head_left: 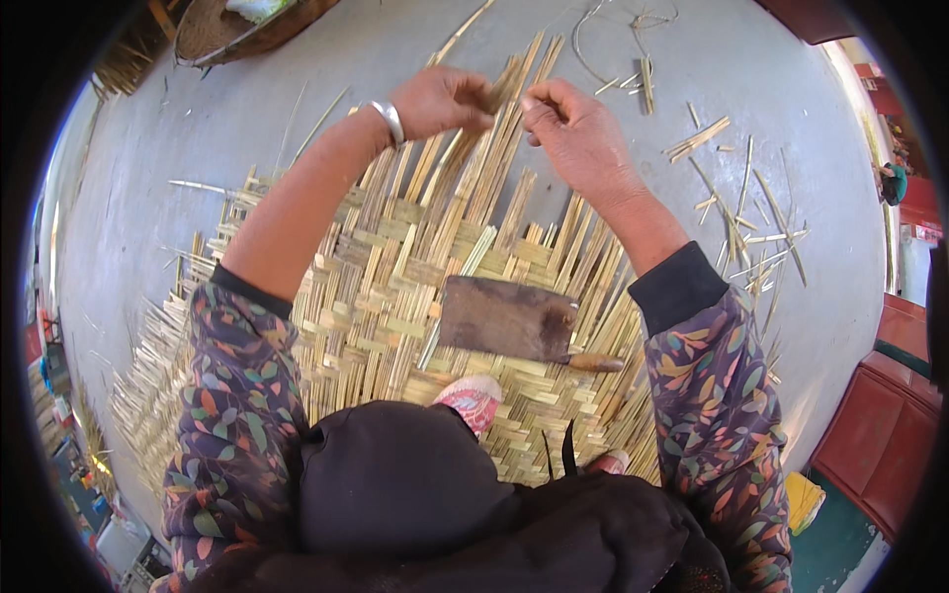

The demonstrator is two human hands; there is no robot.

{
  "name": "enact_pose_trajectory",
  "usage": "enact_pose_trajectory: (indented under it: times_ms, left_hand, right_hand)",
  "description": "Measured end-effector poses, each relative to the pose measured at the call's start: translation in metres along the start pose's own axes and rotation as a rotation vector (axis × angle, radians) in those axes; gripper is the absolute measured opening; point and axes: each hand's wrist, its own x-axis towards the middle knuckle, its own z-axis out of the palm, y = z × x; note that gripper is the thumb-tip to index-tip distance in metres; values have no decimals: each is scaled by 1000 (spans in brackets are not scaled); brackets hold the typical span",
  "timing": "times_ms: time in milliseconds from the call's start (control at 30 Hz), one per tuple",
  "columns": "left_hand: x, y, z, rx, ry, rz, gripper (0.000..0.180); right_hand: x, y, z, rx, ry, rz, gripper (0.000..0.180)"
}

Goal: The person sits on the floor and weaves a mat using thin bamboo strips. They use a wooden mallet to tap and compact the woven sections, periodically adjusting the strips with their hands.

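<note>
I see a thin pale bamboo strip (504, 84) held up at the far edge of a large woven mat of flat yellow bamboo strips (395, 296) that covers the grey concrete floor (247, 119). The strip runs up between the two hands. My left hand (440, 99), a silver bangle (388, 119) on its wrist, is closed around the strip's upper part. My right hand (573, 124) sits just beside it, fingers pinched on the same strip from the other side. Both hands hover over the loose, unwoven ends of the mat, well above its finished weave.

Nearer to me, a broad dark rectangular cleaver with a wooden handle (509, 318) lies flat on the mat, apart from both hands. A pink patterned shoe (473, 400) rests on the mat just below the blade, and the tip of a second shoe (608, 461) shows to the right.

Loose cut bamboo slivers (741, 217) lie scattered on the floor to the right of the mat. At the top left stands a round shallow woven basket (213, 30); something pale lies in it, but I cannot tell what.
</note>
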Motion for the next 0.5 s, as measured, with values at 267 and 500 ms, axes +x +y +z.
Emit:
enact_pose_trajectory:
  times_ms: [267, 500]
  left_hand:
    - [34, -32, 1, 589, 299, -122, 47]
    - [57, -31, 13, 620, 360, -377, 61]
  right_hand:
    - [-158, 44, -13, -516, -458, 119, 19]
    - [-250, 78, -20, -839, -588, -55, 32]
